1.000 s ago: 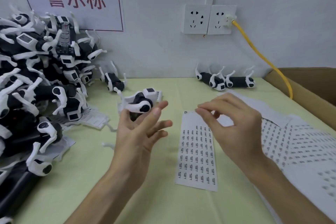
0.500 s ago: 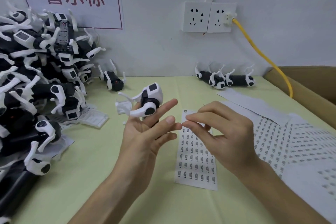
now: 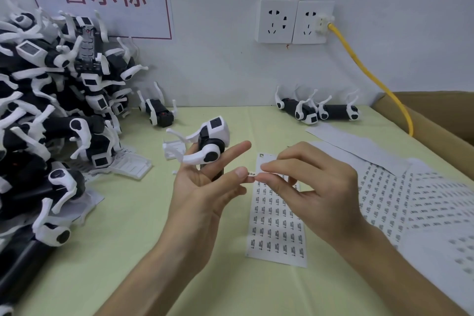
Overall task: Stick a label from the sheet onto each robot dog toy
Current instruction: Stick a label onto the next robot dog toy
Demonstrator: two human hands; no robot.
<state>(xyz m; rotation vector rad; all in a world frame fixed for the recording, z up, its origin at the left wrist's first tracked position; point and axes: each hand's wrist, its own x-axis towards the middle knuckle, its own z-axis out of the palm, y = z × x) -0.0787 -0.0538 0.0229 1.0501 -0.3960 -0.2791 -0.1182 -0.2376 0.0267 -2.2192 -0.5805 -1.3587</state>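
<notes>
Above the pale green table [image 3: 107, 251], which has a smooth matte cover, the left hand [image 3: 202, 195] holds a robot dog toy [image 3: 209, 145] of hard glossy plastic. Its body is black and boxy, its head is a white rounded block with a dark square face, and its thin white legs are curved and stick out to the left. The toy sits between the thumb side and the palm, while the fingers are almost straight and spread.

Just beside these fingertips, the right hand [image 3: 307, 187] pinches a very small white label [image 3: 252, 174] between thumb and forefinger (the print on it is too small to read). The label touches, or nearly touches, a fingertip of the left hand; I cannot tell which.

Under both hands lies the label sheet [image 3: 278, 226], a long white paper with neat rows of small dark printed labels. To the right are more white sheets [image 3: 410, 202], some with rows of holes where labels were.

At the left a big heap of black and white toys [image 3: 51, 110] covers the table edge. One single toy [image 3: 157, 110] lies near the wall, and two more toys [image 3: 318, 110] lie at the back right. A yellow cable [image 3: 372, 77] goes from the wall socket [image 3: 315, 23] down beside a brown cardboard box [image 3: 436, 115].
</notes>
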